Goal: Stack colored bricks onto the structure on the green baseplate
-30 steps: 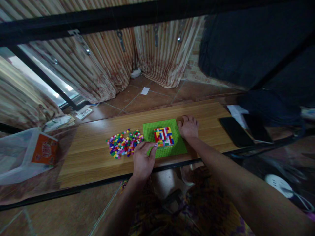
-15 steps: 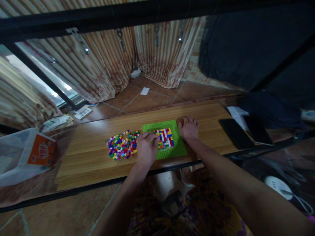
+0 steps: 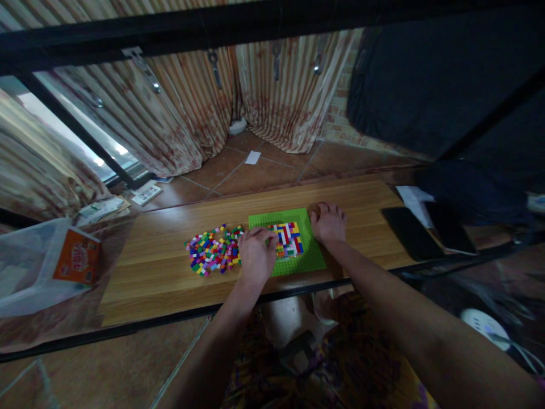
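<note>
A green baseplate [image 3: 313,255] lies on a wooden table [image 3: 162,267], carrying a square patch of small coloured bricks [image 3: 290,238]. My left hand [image 3: 256,255] rests on the baseplate's left part, fingertips pinched at the left edge of the brick patch; whether a brick is between them is hidden. My right hand [image 3: 328,222] presses flat on the table against the baseplate's right edge. A loose pile of coloured bricks [image 3: 210,250] lies just left of my left hand.
Two dark phones [image 3: 430,232] lie at the table's right end beside white paper [image 3: 412,196]. A clear plastic bag with an orange box [image 3: 72,255] sits off the left end. Curtains and tiled floor lie beyond the far edge.
My left hand moved from the baseplate's near-left corner up and right onto the plate, to the left edge of the brick patch. My right hand stayed put.
</note>
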A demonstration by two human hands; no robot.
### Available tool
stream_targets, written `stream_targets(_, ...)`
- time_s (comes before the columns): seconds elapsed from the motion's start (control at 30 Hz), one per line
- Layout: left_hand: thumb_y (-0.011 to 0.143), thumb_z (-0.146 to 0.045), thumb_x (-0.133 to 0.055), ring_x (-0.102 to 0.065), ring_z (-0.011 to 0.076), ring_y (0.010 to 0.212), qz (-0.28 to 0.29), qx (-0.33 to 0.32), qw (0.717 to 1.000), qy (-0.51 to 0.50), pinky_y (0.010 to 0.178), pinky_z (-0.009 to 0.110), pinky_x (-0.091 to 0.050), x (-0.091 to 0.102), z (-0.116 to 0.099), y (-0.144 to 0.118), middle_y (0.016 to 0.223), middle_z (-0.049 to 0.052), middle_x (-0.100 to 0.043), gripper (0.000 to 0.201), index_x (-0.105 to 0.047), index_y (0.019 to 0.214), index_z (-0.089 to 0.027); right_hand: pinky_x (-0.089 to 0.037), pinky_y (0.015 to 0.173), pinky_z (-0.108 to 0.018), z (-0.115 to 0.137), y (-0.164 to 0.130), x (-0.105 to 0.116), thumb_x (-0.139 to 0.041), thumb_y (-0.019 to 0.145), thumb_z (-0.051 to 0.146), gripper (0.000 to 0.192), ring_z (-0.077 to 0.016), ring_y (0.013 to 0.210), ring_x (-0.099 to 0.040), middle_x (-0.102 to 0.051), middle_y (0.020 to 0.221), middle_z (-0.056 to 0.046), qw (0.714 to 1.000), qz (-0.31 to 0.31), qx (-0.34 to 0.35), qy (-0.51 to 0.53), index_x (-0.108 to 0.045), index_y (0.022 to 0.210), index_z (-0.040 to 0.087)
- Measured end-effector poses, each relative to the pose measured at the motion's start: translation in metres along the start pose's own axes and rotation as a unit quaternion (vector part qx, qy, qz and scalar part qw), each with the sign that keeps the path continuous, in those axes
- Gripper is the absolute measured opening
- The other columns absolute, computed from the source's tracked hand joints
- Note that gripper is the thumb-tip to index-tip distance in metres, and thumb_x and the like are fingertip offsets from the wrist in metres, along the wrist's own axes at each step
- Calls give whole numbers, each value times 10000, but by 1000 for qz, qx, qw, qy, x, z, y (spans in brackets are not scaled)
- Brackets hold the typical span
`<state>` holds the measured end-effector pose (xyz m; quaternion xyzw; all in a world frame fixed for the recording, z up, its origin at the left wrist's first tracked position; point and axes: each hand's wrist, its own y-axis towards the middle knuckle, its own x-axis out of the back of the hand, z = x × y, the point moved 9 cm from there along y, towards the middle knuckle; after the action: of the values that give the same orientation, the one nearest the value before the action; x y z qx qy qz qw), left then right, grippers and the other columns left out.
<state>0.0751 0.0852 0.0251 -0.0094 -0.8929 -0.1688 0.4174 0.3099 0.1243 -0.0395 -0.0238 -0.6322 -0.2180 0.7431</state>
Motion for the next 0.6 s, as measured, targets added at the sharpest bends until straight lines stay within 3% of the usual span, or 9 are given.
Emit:
stream_targets(0.17, 793, -149, -650, -633, 189, 864, 11, 4, 999, 32, 859, 348, -455, -2, 0, 4, 872, 23, -728, 130, -740, 757, -235, -316, 960, -455, 0, -1, 0, -358, 943, 356, 449, -326, 1145, -471, -565, 1282, -194, 1000, 5, -1, -7, -565, 1255, 108)
stream_targets(0.6, 768, -128, -668, -631, 153, 823, -22, 68, 991, -111, 843, 307, -482, -9, 17, 2, 813, 5, -709, 128, -734, 722, -227, -314, 959, -447, -1, -1, 0, -369, 932, 355, 447, -323, 1144, -468, -563, 1295, -186, 1000, -6, 1, 7, -575, 1245, 111)
